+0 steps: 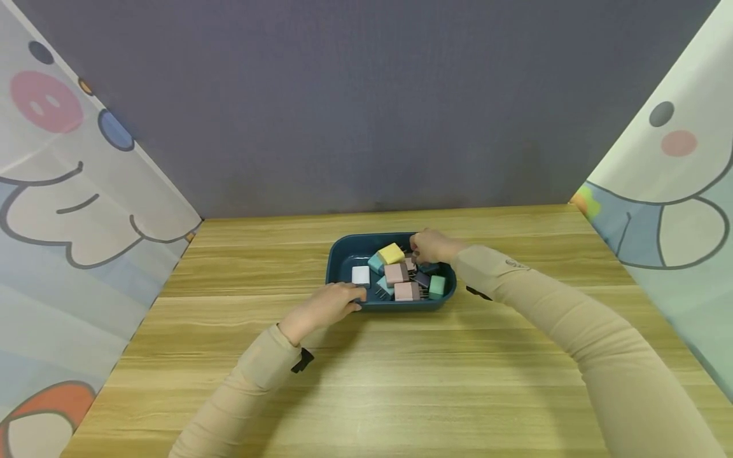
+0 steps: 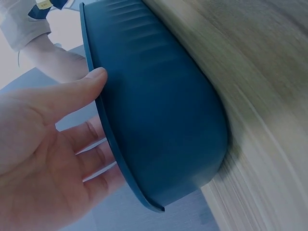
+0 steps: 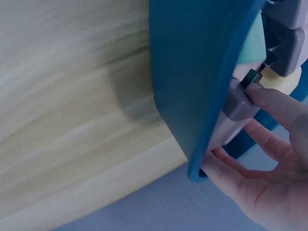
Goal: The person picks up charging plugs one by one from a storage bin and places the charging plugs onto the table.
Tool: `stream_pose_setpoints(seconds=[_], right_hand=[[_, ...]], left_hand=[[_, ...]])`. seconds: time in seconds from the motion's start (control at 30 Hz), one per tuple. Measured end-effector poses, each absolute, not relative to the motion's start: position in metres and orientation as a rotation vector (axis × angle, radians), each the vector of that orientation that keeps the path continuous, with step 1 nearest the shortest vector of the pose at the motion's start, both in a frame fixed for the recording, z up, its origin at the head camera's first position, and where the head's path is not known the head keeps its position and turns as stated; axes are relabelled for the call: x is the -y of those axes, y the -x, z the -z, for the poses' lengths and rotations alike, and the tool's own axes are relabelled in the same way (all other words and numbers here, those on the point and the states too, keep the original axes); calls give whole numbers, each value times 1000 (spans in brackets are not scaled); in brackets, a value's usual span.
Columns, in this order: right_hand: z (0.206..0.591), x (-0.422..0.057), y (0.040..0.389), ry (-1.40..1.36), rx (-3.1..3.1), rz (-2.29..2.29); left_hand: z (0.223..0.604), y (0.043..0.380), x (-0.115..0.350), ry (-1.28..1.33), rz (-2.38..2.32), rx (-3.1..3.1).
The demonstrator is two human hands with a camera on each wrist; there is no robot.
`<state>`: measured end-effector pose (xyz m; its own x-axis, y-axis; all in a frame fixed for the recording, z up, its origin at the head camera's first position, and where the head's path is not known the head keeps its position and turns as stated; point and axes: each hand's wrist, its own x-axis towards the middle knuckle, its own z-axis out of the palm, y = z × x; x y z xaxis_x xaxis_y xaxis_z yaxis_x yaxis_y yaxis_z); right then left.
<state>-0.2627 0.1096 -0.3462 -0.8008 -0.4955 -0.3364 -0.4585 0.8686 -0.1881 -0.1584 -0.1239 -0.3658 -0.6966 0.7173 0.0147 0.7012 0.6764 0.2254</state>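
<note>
A dark blue plastic bin [image 1: 389, 306] stands on the table with several plug-in charger blocks in it. Pink chargers [image 1: 395, 274], a yellow one [image 1: 392, 253], a green one [image 1: 437, 285] and a white one [image 1: 361, 275] show, some with metal prongs. My left hand [image 1: 332, 303] grips the bin's near left rim, thumb on the outer wall and fingers over the inside. At the far right end, my right hand [image 1: 432, 246] reaches into the bin. In the right wrist view its fingers pinch a pink and grey charger [image 3: 239, 103] beside the wall.
The wood-grain table [image 1: 366, 388] extends around the bin on all sides. Behind it rises a dark grey panel [image 1: 366, 108]. Cartoon-printed panels stand at the left [image 1: 86, 191] and right [image 1: 676, 210].
</note>
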Motion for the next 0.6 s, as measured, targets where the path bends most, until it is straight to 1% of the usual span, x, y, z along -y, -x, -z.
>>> stream_pose_setpoints(seconds=[0.23, 0.47, 0.6], right_hand=[[346, -111, 260, 674, -2691, 176], [336, -115, 256, 754, -2755, 232], [329, -121, 255, 788, -2757, 316]], left_hand=[[363, 158, 121, -1125, -309, -2788], [361, 158, 119, -1010, -301, -2763], [362, 157, 118, -992, -290, -2776]])
